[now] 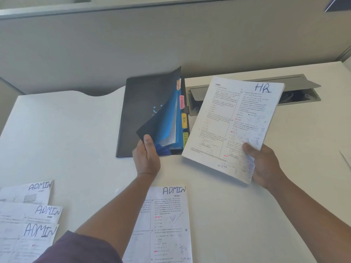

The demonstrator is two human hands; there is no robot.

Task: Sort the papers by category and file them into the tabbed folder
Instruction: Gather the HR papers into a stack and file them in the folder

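Note:
A black tabbed folder (136, 103) lies at the desk's back middle, with side tabs reading FINANCE (181, 102), HR (184, 120) and a green one partly hidden. My left hand (145, 156) pinches the lower corner of the black cover and lifts it with some blue dividers (167, 120). My right hand (264, 164) holds a stack of printed sheets marked HR (233, 126) up to the right of the folder. A sheet marked ADMIN (167, 223) lies flat near me between my arms.
Three more ADMIN sheets (28, 215) overlap at the lower left. An open grey cable hatch (296, 92) is set in the desk behind the HR stack. A grey partition wall (171, 38) runs along the desk's back edge.

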